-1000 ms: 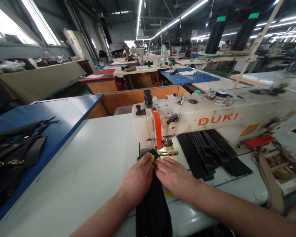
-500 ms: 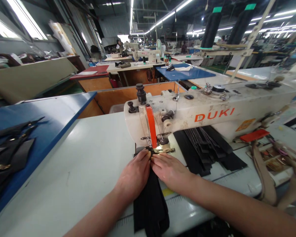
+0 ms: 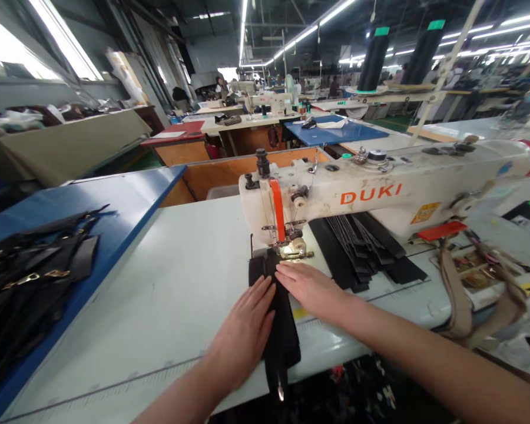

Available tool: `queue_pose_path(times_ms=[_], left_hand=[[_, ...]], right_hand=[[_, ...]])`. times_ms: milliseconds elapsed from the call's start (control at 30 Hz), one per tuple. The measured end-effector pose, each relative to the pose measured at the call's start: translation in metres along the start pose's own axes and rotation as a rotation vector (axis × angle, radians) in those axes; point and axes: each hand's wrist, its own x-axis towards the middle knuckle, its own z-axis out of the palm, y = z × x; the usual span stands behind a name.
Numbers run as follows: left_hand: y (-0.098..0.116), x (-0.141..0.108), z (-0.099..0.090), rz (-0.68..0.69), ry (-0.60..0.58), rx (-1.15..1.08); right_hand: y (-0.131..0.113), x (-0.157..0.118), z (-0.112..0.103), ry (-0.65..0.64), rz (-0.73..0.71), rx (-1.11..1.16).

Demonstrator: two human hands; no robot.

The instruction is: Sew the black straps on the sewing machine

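A long black strip of material [image 3: 287,333] lies on the sewing machine's bed, its far end beside the presser foot [image 3: 294,250]. Its near end hangs over the table edge and has a small shiny metal piece [image 3: 280,393]. My left hand [image 3: 247,327] rests flat on the strip's left side, fingers stretched forward. Further ahead, my right hand [image 3: 311,287] lies with straight fingers, its tips touching the strip just short of the foot. The white sewing machine [image 3: 366,182] has an orange lever guard [image 3: 277,209] over the needle area.
Several black strips [image 3: 357,250] lie under the machine arm. At left, a blue table [image 3: 128,188] bears a pile of black straps [image 3: 39,288] with gold-coloured metal fittings. A parts tray [image 3: 477,280] and beige straps [image 3: 453,294] are at right. Black thread cones [image 3: 373,62] stand behind.
My left hand has drawn back toward me along the strip and flattened. The hands, close together before, are now further apart, uncovering the strip's far end. The view has turned slightly left.
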Motion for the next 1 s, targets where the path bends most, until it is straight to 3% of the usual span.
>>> queue_pose_path(times_ms=[133,233,400,533,700,1000], left_hand=[[0.024,-0.050,-0.013,0.137,-0.062,0.003],[0.028,-0.063,-0.016,0.194,-0.086,0.030],[0.028,-0.056,-0.023,0.246,-0.138,0.057],[0.029,-0.053,-0.028,0.263,-0.192,0.064],[0.026,-0.055,-0.024,0.292,-0.141,0.054],[0.025,-0.043,-0.019,0.353,-0.040,0.098]], right_hand=[[-0.016,-0.026,-0.005,0.067,0.031,0.075],[-0.035,-0.052,-0.011,0.195,0.058,0.207],[-0.065,-0.085,-0.019,0.267,0.026,0.318],[-0.075,-0.088,-0.012,0.350,0.013,0.278],[-0.075,-0.084,-0.001,0.426,-0.011,0.240],[-0.076,-0.084,0.002,0.419,-0.006,0.253]])
